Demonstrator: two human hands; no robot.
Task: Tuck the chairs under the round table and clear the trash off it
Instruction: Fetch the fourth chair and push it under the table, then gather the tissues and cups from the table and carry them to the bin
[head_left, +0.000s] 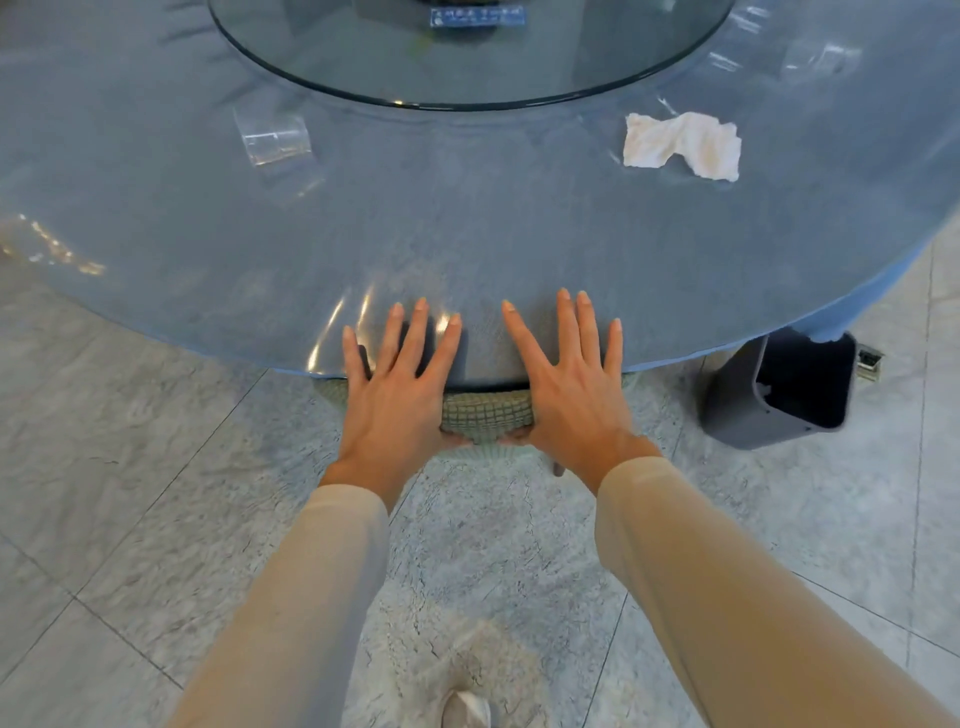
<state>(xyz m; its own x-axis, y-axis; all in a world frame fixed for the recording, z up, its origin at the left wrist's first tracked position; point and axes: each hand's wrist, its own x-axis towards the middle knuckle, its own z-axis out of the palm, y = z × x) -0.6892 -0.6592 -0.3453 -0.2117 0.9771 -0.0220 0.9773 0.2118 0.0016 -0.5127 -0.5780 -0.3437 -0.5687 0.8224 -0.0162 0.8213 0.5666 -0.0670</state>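
Pushing chair (485, 415) under round table (467, 234) at near edge, left hand (395, 395) and right hand (571, 400) splayed on its back; next, bin the tissue (680, 145).

A snug, pale beige left sleeve (311, 597) and matching right sleeve (727, 597) end at the wrists, leaving left hand (395, 400) and right hand (571, 400) bare, with a white shoe (466, 709) at six o'clock.

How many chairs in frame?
1. A green checked chair at the round table's near edge, its back between the left hand and right hand. Others may be hidden.
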